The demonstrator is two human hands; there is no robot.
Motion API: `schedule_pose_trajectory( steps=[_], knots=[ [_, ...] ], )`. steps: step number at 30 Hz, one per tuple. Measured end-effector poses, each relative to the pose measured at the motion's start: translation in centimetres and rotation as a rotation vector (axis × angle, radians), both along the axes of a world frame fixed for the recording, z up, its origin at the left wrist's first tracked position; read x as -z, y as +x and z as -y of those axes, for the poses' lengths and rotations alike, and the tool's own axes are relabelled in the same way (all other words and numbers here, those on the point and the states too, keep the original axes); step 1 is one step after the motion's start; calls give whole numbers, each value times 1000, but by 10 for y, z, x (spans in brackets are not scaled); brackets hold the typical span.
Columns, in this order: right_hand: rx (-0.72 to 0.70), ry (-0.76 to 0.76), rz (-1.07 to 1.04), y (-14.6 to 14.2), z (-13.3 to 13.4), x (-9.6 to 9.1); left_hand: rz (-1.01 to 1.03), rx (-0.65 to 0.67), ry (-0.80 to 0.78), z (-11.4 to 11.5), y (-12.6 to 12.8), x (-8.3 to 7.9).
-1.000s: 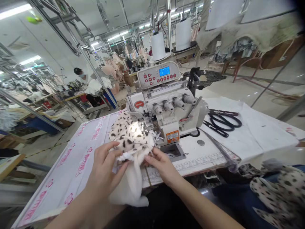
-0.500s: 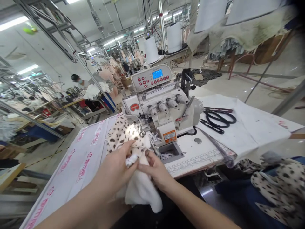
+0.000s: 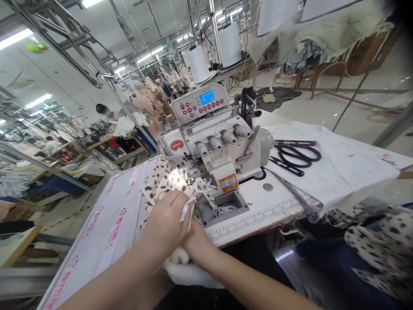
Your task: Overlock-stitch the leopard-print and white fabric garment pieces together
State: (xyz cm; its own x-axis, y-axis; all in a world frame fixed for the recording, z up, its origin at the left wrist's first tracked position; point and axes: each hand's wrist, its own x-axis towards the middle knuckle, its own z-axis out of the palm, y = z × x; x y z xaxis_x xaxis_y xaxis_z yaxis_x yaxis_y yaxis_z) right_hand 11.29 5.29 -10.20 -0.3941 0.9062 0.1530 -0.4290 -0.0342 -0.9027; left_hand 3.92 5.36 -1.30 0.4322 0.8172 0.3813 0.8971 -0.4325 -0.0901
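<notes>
One dark-flecked cloth (image 3: 155, 178) lay rumpled at the front left of the sewing machine (image 3: 219, 150), its far part beside the machine's lit needle area. The left hand (image 3: 169, 211) bent over its near end, fingers pressed together, tips hidden; the right hand (image 3: 195, 241) met it from below, and I could not tell what its fingers, or those hidden tips, were pinching. Curly white trim (image 3: 184, 212) poked out beside them; fleecy-looking white cloth (image 3: 190, 275) bulged in folds nearer than the machine. Gathering the cloth by hand seemed the step; the next move probably called for smoothing its edge. Before the machine sat a grey boxy tray (image 3: 244, 204) with curled white scraps (image 3: 226, 210); to its right, loop-handled black scissors (image 3: 285, 166); behind it, tapered thread cones (image 3: 229, 43).
</notes>
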Motion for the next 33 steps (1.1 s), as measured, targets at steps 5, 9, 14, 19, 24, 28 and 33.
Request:
schedule_pose_trajectory(
  steps=[5, 9, 14, 19, 24, 28, 33],
  knots=[
    [-44, -242, -273, 29, -4, 14, 206, -75, -32, 0, -15, 19],
    [-42, -202, -164, 39, -7, 21, 233, -43, -76, 1, -14, 9],
    [-5, -106, 21, 37, 1, 20, 146, 30, 12, 1, -2, 3],
    [61, 84, 166, 43, 10, 21, 33, 148, 102, 2, 2, 16],
    [92, 160, 288, 48, 7, 21, 5, 178, 109, 1, -1, 21],
    [130, 206, 347, 50, -9, 18, -51, 165, 100, -9, 2, 16],
    [193, 293, 425, 53, -23, 15, -153, 139, 61, -19, 6, 6]
  ],
)
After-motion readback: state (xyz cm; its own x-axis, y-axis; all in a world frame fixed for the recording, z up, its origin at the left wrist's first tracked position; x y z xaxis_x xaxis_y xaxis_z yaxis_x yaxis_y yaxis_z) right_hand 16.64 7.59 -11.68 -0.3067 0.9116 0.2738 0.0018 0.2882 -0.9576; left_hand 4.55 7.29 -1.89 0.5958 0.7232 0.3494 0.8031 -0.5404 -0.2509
